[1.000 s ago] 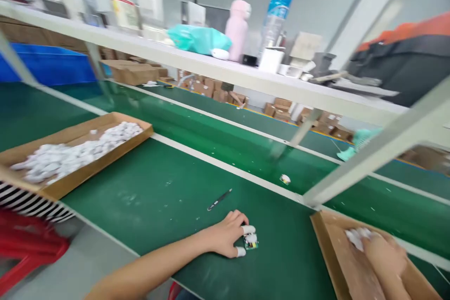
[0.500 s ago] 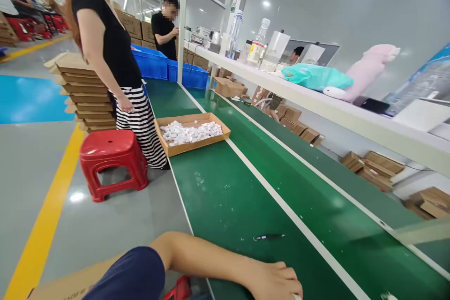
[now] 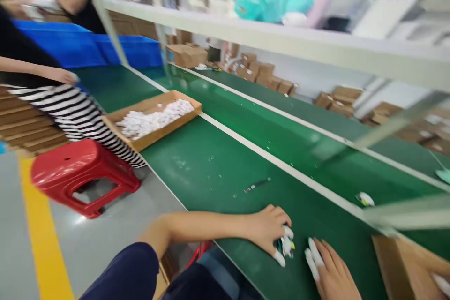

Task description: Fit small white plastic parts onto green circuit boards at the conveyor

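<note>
Both hands rest on the green worktop (image 3: 218,173) — the left hand (image 3: 269,229) clamps a small green circuit board (image 3: 286,246) in capped fingertips; the right hand (image 3: 332,272) lies just beside, fingers loose, empty. Judging by this, positioning is underway; steadiness matters next.

Your table (image 3: 218,173) is covered in matt green matting, lightly speckled. The tray (image 3: 154,136) beside it is plain brown cardboard. The stool (image 3: 77,173) is glossy red plastic, and the grey floor (image 3: 116,225) shines smooth.
</note>
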`<action>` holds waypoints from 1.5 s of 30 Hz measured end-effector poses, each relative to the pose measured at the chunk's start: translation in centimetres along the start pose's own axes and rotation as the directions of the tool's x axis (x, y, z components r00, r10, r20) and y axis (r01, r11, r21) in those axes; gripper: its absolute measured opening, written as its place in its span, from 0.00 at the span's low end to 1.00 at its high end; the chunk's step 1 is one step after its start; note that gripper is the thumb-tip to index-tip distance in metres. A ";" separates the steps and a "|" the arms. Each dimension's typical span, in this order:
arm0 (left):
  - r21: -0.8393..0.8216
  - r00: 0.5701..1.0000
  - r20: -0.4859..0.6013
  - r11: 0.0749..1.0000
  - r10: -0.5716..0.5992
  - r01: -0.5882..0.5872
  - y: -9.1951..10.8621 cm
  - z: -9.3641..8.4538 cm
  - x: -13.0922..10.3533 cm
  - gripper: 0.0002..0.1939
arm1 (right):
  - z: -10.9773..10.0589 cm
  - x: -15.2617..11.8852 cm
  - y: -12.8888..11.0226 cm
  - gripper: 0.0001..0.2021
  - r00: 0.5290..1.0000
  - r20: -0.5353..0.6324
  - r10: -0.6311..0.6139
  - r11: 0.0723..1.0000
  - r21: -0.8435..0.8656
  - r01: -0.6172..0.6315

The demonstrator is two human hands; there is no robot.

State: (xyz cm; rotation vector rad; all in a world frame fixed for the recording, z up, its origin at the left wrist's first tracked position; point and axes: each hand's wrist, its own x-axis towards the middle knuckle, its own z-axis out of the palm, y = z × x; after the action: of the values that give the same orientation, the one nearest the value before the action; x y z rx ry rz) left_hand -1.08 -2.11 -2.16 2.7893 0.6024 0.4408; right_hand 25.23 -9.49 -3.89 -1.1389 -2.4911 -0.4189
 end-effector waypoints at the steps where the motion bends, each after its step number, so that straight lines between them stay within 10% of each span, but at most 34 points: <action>1: -0.041 1.000 0.019 0.999 -0.004 0.004 -0.1 -0.5 0.2 0.29 | -0.7 0.0 -0.7 0.14 0.995 0.088 0.048 0.998 -0.048 -0.044; 12: -0.109 0.996 0.094 0.994 -0.006 0.017 -1.3 -2.1 2.3 0.26 | -3.4 3.7 -0.6 0.05 0.830 0.409 0.378 0.846 0.211 -0.489; 21: -0.277 0.948 0.304 0.961 0.090 -0.003 -1.1 -3.7 2.0 0.21 | -4.4 3.2 0.2 0.10 0.872 0.423 0.244 0.853 0.334 -0.401; 34: -0.185 0.993 0.094 0.979 -0.067 0.084 1.1 -0.9 2.0 0.12 | -4.8 4.9 -0.9 0.04 0.805 0.376 0.459 0.614 0.521 -0.593; 39: -0.227 0.992 0.079 0.967 -0.103 0.119 1.4 -0.5 2.1 0.17 | -4.9 5.9 -3.1 0.06 0.866 0.370 0.337 0.739 0.466 -0.487; 45: -0.224 0.988 0.072 0.963 -0.136 0.149 1.4 -0.3 2.0 0.16 | -5.1 5.5 -3.4 0.07 0.814 0.450 0.367 0.740 0.389 -0.549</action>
State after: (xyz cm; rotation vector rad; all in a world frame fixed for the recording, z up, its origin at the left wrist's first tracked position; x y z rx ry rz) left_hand 1.03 -2.44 -1.02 2.5118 0.6873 0.3744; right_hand 20.31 -10.09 2.70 -1.6287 -2.2309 0.6013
